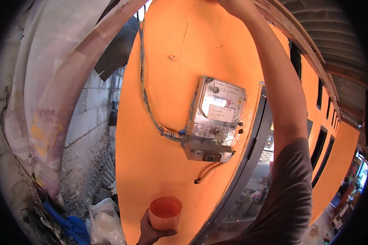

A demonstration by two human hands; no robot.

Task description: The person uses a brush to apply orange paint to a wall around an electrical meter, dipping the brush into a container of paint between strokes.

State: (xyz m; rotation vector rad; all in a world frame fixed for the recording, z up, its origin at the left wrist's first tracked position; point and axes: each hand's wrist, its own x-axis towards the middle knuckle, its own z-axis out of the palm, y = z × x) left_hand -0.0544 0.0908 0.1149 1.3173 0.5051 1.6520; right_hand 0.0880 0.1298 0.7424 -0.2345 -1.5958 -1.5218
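The left hand point(151, 230) is wrapped around the base of a translucent orange plastic cup point(165, 213), holding it upright low against the orange wall point(167, 81). The right hand point(233, 6) reaches high up the wall and is cut off by the frame's top edge, so its grip cannot be told. Between the hands, nearer the cup, an electricity meter point(214, 118) hangs with a cable bundle point(147, 102) running up left.

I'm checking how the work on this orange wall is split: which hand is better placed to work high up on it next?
Probably the right hand: it's already raised to the wall's top, while the left hand grips an orange cup low down.
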